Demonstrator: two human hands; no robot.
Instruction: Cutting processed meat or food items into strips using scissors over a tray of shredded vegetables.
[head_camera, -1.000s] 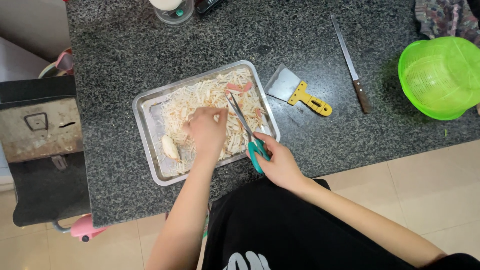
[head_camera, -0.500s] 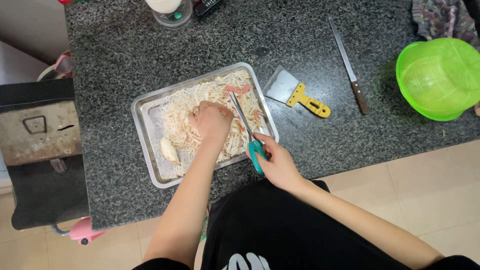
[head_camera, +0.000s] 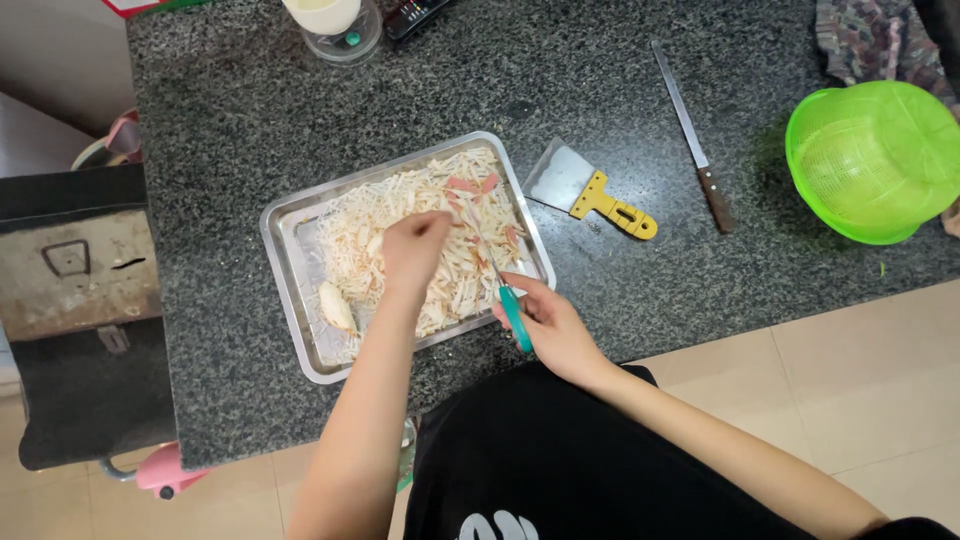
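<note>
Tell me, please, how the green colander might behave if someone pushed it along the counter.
The green colander looks like thin perforated plastic, so probably light and easy to slide. Its rounded bowl shape may let it rock or tip. It sits near the granite counter edge, so it could slip off.

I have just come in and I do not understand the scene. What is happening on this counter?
A person stands at a dark granite counter. The left hand presses into pale shredded food in a metal tray. The right hand holds teal-handled scissors, blades pointing into the tray. A yellow-handled scraper, a knife and a green colander lie aside, untouched.
</note>
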